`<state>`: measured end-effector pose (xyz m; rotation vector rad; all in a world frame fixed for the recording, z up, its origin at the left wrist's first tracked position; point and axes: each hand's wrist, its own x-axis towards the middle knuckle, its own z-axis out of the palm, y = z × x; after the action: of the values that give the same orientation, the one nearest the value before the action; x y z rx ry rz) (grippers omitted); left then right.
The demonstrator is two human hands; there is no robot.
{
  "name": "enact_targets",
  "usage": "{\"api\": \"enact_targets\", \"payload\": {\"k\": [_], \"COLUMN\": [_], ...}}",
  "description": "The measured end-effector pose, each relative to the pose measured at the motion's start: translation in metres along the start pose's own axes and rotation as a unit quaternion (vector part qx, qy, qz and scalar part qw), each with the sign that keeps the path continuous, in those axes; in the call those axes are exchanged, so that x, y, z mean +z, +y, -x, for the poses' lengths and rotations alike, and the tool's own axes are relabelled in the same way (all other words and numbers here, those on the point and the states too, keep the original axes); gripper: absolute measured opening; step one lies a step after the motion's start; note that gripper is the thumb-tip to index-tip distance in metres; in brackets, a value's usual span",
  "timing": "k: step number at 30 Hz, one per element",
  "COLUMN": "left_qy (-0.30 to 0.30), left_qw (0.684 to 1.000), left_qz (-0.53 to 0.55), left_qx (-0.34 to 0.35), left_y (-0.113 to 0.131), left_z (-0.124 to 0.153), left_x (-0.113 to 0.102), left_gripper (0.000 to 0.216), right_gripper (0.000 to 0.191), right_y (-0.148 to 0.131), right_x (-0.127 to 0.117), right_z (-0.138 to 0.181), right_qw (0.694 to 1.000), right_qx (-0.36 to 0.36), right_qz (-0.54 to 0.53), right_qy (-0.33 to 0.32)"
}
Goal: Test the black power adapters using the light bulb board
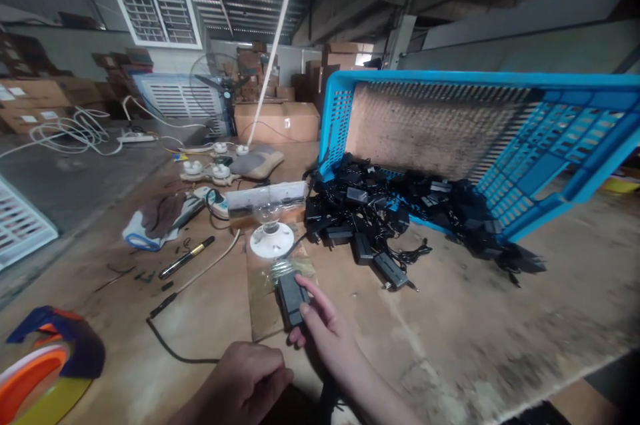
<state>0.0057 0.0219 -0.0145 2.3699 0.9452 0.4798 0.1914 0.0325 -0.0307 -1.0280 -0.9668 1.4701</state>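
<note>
My right hand (330, 325) grips a black power adapter (292, 300), thumb and fingers on its sides, over a flat board (263, 322) on the table. To its left and nearer to me, my left hand (253, 378) is curled closed; what lies inside the fingers is hidden. A thin black cable (185, 360) runs up to that hand's wrist side, its far end joined to a pale lead (210, 263). Just beyond the adapter stands a white round lamp holder (273, 243) with a clear bulb (271, 213). A faint ridged, see-through shape (283, 270) shows beside the adapter.
A blue plastic crate (480, 80) lies tipped on its side, with many black adapters and cables (350, 212) spilling out. Rolls of tape (60, 372) sit at the left front. Behind them are a pen-like tool (187, 257), a cloth (163, 212) and white sockets (220, 172).
</note>
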Motion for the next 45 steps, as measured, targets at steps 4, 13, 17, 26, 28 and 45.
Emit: {"api": "enact_targets", "payload": {"k": [4, 13, 17, 26, 28, 45], "left_qy": [-0.001, -0.039, -0.053, -0.072, -0.071, -0.097], "left_qw": [1.000, 0.999, 0.998, 0.995, 0.993, 0.964], "left_qz": [-0.015, 0.018, 0.037, 0.072, 0.093, 0.227], "left_qx": [0.006, -0.021, -0.010, 0.000, -0.001, -0.096], "left_y": [0.000, -0.005, -0.008, -0.025, -0.025, 0.003], "left_z": [0.001, 0.000, -0.001, -0.009, -0.010, -0.004], "left_x": [0.001, 0.000, 0.002, 0.009, 0.007, -0.015], "left_gripper": [0.041, 0.045, 0.041, 0.022, 0.020, 0.015], "right_gripper": [0.077, 0.053, 0.034, 0.029, 0.029, 0.012], "right_y": [-0.002, -0.045, -0.113, -0.152, -0.160, -0.045], "right_x": [0.000, -0.033, -0.114, -0.151, -0.132, -0.039], "right_z": [0.000, 0.019, 0.010, -0.055, -0.053, 0.024], "right_qw": [1.000, 0.983, 0.837, 0.811, 0.839, 0.714], "right_qx": [0.003, -0.023, -0.030, -0.041, -0.062, -0.293], "right_qz": [0.007, 0.182, 0.530, 0.538, 0.498, 0.577], "right_qy": [-0.006, -0.020, 0.136, 0.228, 0.211, -0.268]}}
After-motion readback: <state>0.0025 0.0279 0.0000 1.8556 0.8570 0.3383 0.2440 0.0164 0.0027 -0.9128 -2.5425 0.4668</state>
